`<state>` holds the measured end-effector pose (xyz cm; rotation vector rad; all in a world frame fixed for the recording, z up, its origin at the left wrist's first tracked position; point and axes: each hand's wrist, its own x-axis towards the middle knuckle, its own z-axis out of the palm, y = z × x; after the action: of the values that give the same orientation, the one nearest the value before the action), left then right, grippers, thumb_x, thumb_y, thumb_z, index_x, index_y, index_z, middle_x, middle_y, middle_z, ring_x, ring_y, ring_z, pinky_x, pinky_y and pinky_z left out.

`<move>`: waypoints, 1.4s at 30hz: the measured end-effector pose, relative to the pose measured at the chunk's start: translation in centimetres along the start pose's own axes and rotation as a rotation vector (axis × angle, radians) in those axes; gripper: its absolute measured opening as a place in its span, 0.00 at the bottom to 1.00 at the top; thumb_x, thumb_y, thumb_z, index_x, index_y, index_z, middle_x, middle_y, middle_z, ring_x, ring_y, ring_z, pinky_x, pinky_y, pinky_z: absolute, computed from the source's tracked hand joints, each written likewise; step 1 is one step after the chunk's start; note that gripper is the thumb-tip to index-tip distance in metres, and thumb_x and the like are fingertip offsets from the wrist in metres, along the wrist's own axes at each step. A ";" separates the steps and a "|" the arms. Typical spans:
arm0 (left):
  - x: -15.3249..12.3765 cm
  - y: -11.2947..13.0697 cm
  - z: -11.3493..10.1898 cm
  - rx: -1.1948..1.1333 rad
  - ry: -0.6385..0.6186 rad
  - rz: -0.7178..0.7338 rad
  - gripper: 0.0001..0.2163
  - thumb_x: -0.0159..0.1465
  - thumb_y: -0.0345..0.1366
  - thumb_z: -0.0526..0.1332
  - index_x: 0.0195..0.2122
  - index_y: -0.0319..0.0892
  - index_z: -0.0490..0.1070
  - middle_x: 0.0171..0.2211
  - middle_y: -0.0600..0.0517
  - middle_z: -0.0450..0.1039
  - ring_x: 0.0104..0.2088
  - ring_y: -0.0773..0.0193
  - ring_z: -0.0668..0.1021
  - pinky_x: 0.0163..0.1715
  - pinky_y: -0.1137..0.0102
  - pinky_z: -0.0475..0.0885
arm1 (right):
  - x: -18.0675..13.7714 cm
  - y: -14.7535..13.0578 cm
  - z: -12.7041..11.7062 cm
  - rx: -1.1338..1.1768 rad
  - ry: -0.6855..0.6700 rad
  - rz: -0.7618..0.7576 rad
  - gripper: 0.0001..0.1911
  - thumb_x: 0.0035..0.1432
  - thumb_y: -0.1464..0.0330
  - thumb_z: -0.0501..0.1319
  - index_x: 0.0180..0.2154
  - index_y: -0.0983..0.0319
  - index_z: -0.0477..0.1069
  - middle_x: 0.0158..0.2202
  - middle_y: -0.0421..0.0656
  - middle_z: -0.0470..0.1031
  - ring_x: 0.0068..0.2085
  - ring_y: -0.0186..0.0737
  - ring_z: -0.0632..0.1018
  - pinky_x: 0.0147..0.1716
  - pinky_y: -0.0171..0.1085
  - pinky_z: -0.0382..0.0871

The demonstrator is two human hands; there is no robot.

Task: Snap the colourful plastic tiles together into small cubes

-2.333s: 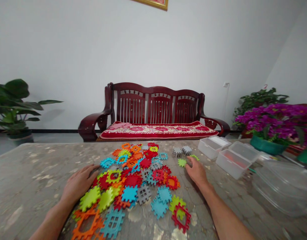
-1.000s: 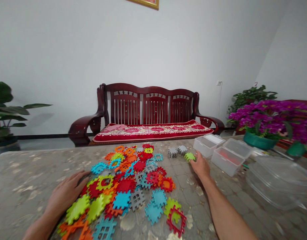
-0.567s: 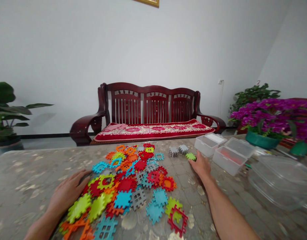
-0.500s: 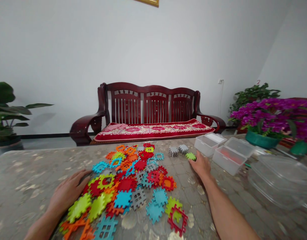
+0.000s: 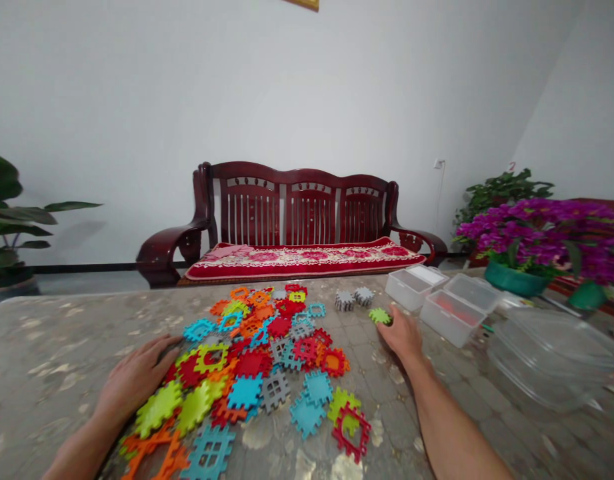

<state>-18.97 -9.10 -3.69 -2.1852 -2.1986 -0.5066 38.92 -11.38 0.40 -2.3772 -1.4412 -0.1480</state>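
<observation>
A spread pile of plastic interlocking tiles in red, orange, blue, grey and lime green lies on the table before me. Against its left edge rests my left hand, palm down with fingers stretched out, holding nothing. My right hand is right of the pile, with thumb and fingers round the near right edge of a lime green tile. Part of that tile's edge is hidden by the fingers. Just beyond it stand two small stacks of grey tiles, close together.
Right of my right hand stand clear plastic boxes, one with something red inside. Nearer lies a larger transparent container. Purple flowers in a green pot stand at the right back. A wooden bench is beyond the patterned table.
The view has shifted slightly. My right hand stays at the lime green tile beside the grey stacks, and my left hand keeps its place by the pile.
</observation>
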 end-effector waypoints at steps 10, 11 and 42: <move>-0.1 0.2 0.1 -0.011 0.039 0.004 0.24 0.68 0.46 0.48 0.58 0.47 0.74 0.61 0.48 0.73 0.60 0.54 0.74 0.64 0.58 0.63 | 0.0 0.3 0.2 0.002 0.057 -0.048 0.31 0.59 0.58 0.61 0.62 0.63 0.66 0.52 0.53 0.78 0.54 0.57 0.76 0.50 0.47 0.68; -0.1 0.3 0.0 -0.011 0.042 0.004 0.24 0.68 0.47 0.47 0.58 0.47 0.74 0.61 0.48 0.73 0.60 0.54 0.74 0.64 0.58 0.63 | -0.1 0.2 0.2 0.009 0.097 -0.073 0.30 0.59 0.59 0.61 0.61 0.63 0.67 0.53 0.53 0.78 0.54 0.57 0.76 0.50 0.48 0.68; -1.1 2.1 -1.2 -0.023 0.051 -0.057 0.22 0.68 0.45 0.49 0.57 0.50 0.75 0.61 0.49 0.72 0.61 0.55 0.73 0.63 0.58 0.63 | 1.6 -18.0 4.1 0.151 -0.232 -0.808 0.14 0.60 0.76 0.57 0.45 0.58 0.76 0.48 0.45 0.79 0.52 0.43 0.75 0.56 0.40 0.64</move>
<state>-17.18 -10.50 -2.34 -2.1005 -2.2458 -0.5853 23.54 -1.11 1.39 -1.6069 -2.3529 0.0423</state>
